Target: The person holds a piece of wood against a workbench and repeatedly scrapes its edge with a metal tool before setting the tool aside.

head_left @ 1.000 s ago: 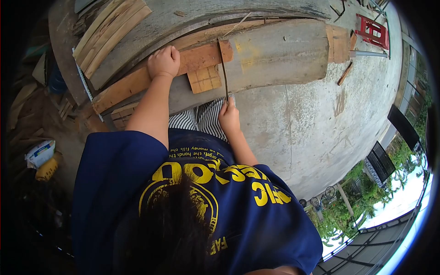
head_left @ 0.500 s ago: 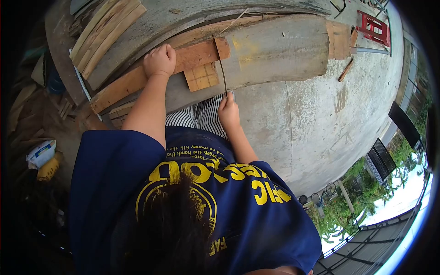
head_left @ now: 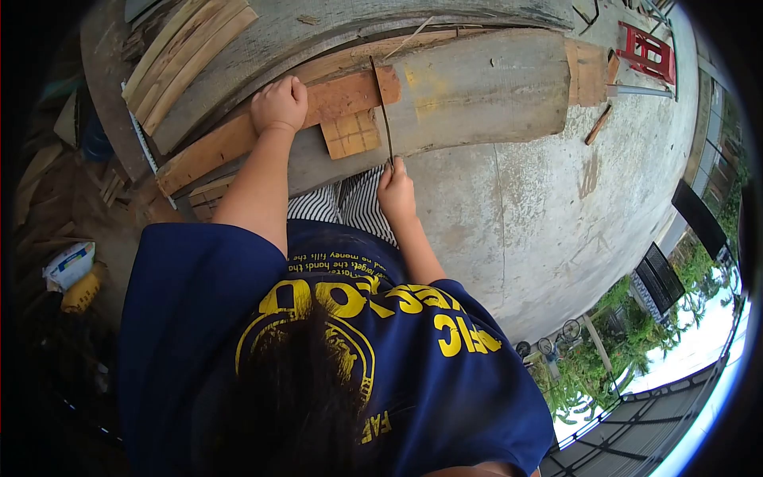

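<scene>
My left hand is closed over a long reddish-brown board and presses on its top. A thin dark saw blade crosses the board near its right end. My right hand is wrapped round the near end of the saw, whose handle is hidden in the fingers. Beneath the board lies a short light wood block, on a wide grey plank that reaches to the right.
Curved wood strips are stacked at the upper left. A red stool lies at the upper right, with a small wood stick on the concrete floor. White and yellow bags are at the left.
The saw blade has shifted slightly away from me, its far end now a little higher in the view. My left hand keeps its hold on the board.
</scene>
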A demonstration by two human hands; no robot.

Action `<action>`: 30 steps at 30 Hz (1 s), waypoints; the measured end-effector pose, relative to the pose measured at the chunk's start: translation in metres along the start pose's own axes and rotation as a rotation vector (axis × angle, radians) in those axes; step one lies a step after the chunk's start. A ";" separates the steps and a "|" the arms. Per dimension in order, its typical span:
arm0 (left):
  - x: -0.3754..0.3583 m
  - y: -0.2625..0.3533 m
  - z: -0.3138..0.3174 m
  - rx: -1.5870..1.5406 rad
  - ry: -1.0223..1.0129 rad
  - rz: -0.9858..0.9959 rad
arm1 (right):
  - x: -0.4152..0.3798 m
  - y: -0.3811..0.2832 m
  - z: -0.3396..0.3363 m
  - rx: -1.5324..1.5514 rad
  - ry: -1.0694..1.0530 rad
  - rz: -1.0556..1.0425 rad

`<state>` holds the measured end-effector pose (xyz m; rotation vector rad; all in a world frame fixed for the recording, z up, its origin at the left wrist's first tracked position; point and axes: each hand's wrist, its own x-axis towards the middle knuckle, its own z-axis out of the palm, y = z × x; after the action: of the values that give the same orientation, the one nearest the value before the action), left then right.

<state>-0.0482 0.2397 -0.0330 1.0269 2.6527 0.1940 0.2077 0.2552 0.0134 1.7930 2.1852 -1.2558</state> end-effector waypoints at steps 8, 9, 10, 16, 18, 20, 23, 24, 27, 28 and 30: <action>-0.001 0.001 -0.002 -0.002 -0.003 0.006 | 0.025 -0.023 -0.002 0.006 -0.047 -0.015; 0.000 0.001 -0.001 -0.005 0.004 0.014 | 0.013 -0.013 -0.001 0.021 -0.096 0.051; 0.001 0.002 -0.002 -0.009 0.006 0.016 | 0.001 -0.004 -0.001 0.019 -0.091 0.051; -0.001 0.001 -0.003 -0.014 0.013 0.003 | 0.019 -0.007 0.005 0.028 -0.084 0.012; -0.001 0.003 -0.005 -0.002 -0.009 0.000 | 0.046 -0.029 0.003 0.023 -0.064 -0.038; -0.001 0.000 0.000 -0.001 0.007 -0.003 | 0.050 -0.034 0.004 0.024 -0.024 -0.095; 0.000 -0.001 0.001 -0.010 0.024 0.007 | 0.018 -0.009 0.005 0.011 -0.070 0.018; -0.001 -0.001 0.001 -0.018 0.029 0.014 | 0.004 0.006 0.007 0.070 -0.034 -0.012; -0.001 -0.001 0.000 -0.023 0.012 0.013 | -0.016 0.019 0.005 0.000 -0.061 0.019; -0.001 -0.002 0.000 -0.020 0.009 0.011 | -0.011 0.015 0.006 -0.011 -0.047 0.006; 0.000 -0.001 0.001 -0.017 0.020 0.005 | 0.016 -0.003 0.009 -0.012 -0.051 -0.001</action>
<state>-0.0482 0.2390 -0.0338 1.0313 2.6620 0.2285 0.1960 0.2630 0.0013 1.7351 2.1627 -1.2715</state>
